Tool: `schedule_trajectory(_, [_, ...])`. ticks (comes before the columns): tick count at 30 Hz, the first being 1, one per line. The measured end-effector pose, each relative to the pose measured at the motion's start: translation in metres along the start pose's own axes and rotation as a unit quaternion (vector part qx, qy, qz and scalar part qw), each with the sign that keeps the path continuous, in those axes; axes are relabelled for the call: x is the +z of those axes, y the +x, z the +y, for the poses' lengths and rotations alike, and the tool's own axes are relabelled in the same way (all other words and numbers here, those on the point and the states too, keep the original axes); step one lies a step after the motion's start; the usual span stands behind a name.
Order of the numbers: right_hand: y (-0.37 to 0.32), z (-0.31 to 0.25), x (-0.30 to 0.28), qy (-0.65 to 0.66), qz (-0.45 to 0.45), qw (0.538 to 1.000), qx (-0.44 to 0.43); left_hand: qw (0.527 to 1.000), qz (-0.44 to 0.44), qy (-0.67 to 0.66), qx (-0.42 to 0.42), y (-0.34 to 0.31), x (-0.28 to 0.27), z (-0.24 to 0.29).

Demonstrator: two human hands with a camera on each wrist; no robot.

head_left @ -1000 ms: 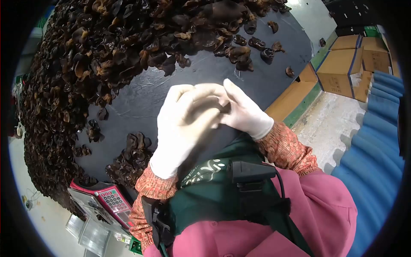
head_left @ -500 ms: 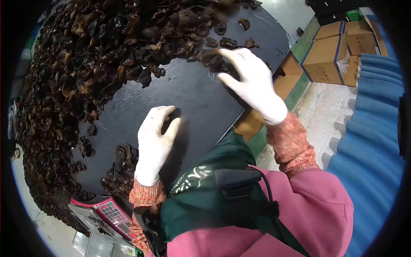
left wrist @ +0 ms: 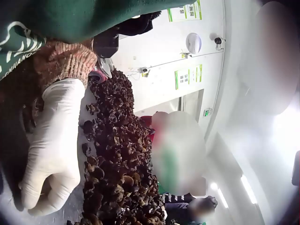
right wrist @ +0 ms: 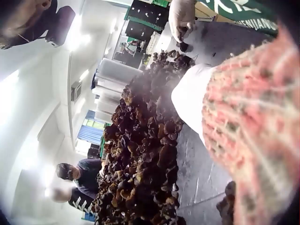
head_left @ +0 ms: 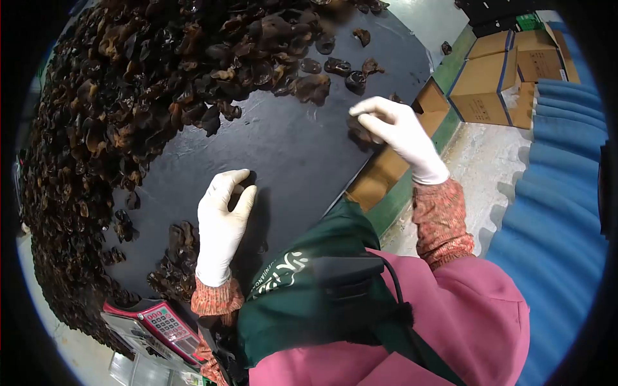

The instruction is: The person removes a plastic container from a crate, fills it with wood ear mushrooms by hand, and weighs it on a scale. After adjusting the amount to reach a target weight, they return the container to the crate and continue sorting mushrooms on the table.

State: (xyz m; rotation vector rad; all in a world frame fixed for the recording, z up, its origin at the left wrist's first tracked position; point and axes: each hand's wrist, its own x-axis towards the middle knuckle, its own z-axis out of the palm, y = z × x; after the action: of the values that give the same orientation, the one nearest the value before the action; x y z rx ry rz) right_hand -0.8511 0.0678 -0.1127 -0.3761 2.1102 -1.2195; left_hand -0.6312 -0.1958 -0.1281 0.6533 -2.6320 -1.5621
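My right hand (head_left: 396,128), white-gloved, pinches a dark brown wood ear mushroom (head_left: 362,133) over the right edge of the black table (head_left: 283,128). In the right wrist view, a gloved hand (right wrist: 182,16) at the top holds a dark wood ear piece (right wrist: 184,46). My left hand (head_left: 222,219), gloved too, stays over the near left of the table, fingers loosely bent and a gap between thumb and forefinger. The left wrist view shows this hand (left wrist: 54,145) with nothing visible in it. A few single wood ears (head_left: 311,88) lie beyond the right hand.
A large heap of wood ears (head_left: 129,83) covers the far and left table. A smaller pile (head_left: 177,257) lies by the left wrist, near a red scale (head_left: 167,325). At the right stand cardboard boxes (head_left: 486,90) and a blue corrugated sheet (head_left: 541,193). Another person (right wrist: 79,176) stands behind the heap.
The hands were together around a small dark piece, then parted. My right hand reached to the loose wood ears, took one, and drew back toward the table's right edge. The left hand lowered leftward.
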Motion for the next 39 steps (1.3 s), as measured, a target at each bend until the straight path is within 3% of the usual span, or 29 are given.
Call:
schedule_trajectory(1, [-0.005, 0.006, -0.008, 0.019, -0.007, 0.999, -0.037, 1.0, 0.003, -0.006, -0.001, 0.0, -0.001, -0.001])
schedule_trajectory(2, [-0.015, 0.003, -0.027, -0.078, -0.041, 0.996, 0.025, 1.0, 0.006, -0.013, -0.001, 0.001, 0.0, -0.002])
schedule_trajectory(4, [-0.029, -0.002, -0.043, -0.37, -0.044, 0.926, -0.066, 1.0, 0.01, -0.017, 0.004, 0.003, 0.002, -0.005])
schedule_trajectory(6, [-0.022, 0.001, -0.036, -0.352, 0.045, 0.92, -0.168, 1.0, 0.012, -0.004, 0.017, 0.005, 0.004, -0.007])
schedule_trajectory(8, [-0.005, -0.002, -0.021, -0.347, 0.127, 0.916, -0.155, 1.0, 0.014, 0.002, 0.013, 0.004, 0.008, -0.007])
schedule_trajectory(10, [0.02, 0.002, -0.003, -0.36, 0.228, 0.873, -0.237, 1.0, 0.006, 0.024, 0.013, 0.004, 0.007, -0.004])
schedule_trajectory(12, [0.044, 0.015, 0.004, -0.441, 0.219, 0.831, -0.259, 1.0, 0.012, 0.014, 0.021, 0.001, 0.007, -0.005])
schedule_trajectory(15, [0.043, 0.014, 0.011, -0.335, 0.259, 0.87, -0.254, 0.999, 0.018, 0.006, 0.028, 0.0, 0.007, -0.009])
schedule_trajectory(18, [0.022, 0.005, 0.026, -0.225, 0.185, 0.936, -0.198, 0.999, 0.022, -0.016, 0.028, 0.001, 0.005, -0.003])
schedule_trajectory(19, [0.008, -0.015, 0.029, -0.194, 0.071, 0.961, -0.183, 0.998, 0.033, -0.015, 0.06, 0.003, 0.007, -0.008])
schedule_trajectory(21, [-0.015, -0.047, 0.041, -0.089, -0.134, 0.977, -0.139, 0.998, 0.029, -0.054, 0.03, 0.004, 0.007, -0.012])
schedule_trajectory(22, [-0.015, -0.047, 0.046, -0.153, -0.093, 0.958, -0.224, 0.997, 0.026, -0.072, 0.015, 0.004, 0.006, -0.012])
schedule_trajectory(24, [0.018, -0.026, 0.041, -0.243, 0.121, 0.896, -0.351, 0.998, 0.018, -0.062, 0.016, 0.002, 0.005, -0.013])
schedule_trajectory(26, [0.049, -0.017, 0.032, -0.387, 0.267, 0.822, -0.321, 0.998, 0.014, -0.054, 0.022, 0.003, 0.004, -0.01])
schedule_trajectory(28, [0.085, 0.02, 0.021, -0.42, 0.296, 0.778, -0.362, 0.999, 0.011, -0.042, 0.026, 0.002, 0.002, -0.002])
schedule_trajectory(30, [0.081, 0.017, 0.018, -0.427, 0.295, 0.79, -0.325, 0.999, 0.019, -0.041, 0.026, 0.002, 0.001, -0.002])
schedule_trajectory(31, [0.073, 0.007, 0.021, -0.369, 0.281, 0.822, -0.332, 0.998, 0.025, -0.046, 0.023, 0.002, 0.001, -0.004])
schedule_trajectory(34, [0.027, -0.035, 0.031, -0.155, 0.013, 0.935, -0.318, 0.997, 0.026, -0.076, 0.012, 0.002, 0.003, -0.01])
schedule_trajectory(36, [0.017, -0.047, 0.039, -0.141, -0.006, 0.955, -0.259, 0.994, 0.02, -0.103, -0.007, 0.003, 0.003, -0.009])
schedule_trajectory(38, [0.042, -0.028, 0.049, -0.21, 0.142, 0.918, -0.306, 0.995, 0.012, -0.097, 0.002, 0.004, 0.002, -0.012])
schedule_trajectory(39, [0.057, -0.017, 0.052, -0.29, 0.189, 0.872, -0.345, 0.996, 0.009, -0.094, 0.008, 0.005, 0.001, -0.013])
